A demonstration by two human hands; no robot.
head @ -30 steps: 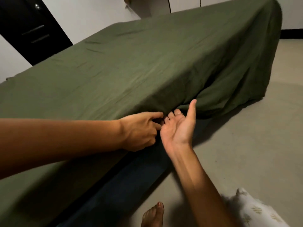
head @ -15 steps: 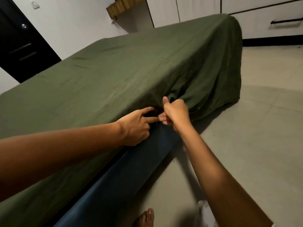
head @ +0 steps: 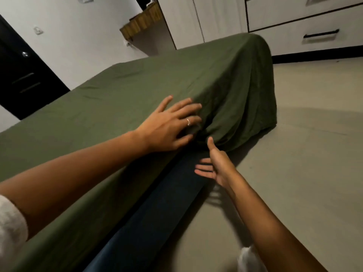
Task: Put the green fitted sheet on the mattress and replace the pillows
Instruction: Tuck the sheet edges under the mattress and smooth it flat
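Head view of a bed corner during sheet fitting. The green fitted sheet [head: 137, 91] covers the top of the mattress and hangs over its near side and its far end, where it falls in loose folds to the floor [head: 304, 154]. Along the near side the sheet's lower edge runs diagonally above a dark blue bed base [head: 157, 213], which is exposed below it. The fabric gathers into a bunch of creases at the side edge, between the two hands.

The left hand [head: 169, 126] lies flat, palm down, on the sheet at the top edge of the mattress, its fingers spread and unclenched; a ring [head: 188, 121] shows on one finger. A white sleeve [head: 9, 222] covers the upper part of this arm at the frame's left edge. The right hand [head: 218, 163] is held open beside the blue base, fingers extended toward it and thumb raised toward the gathered fabric; whether the thumb touches the sheet cannot be told. Neither hand grips anything.

A small white object [head: 247, 258], partly hidden by the right forearm, lies on the floor at the bottom edge; its identity cannot be told. Behind the bed stand a white wall, a black door [head: 23, 79], and white cabinets with drawers [head: 304, 26].
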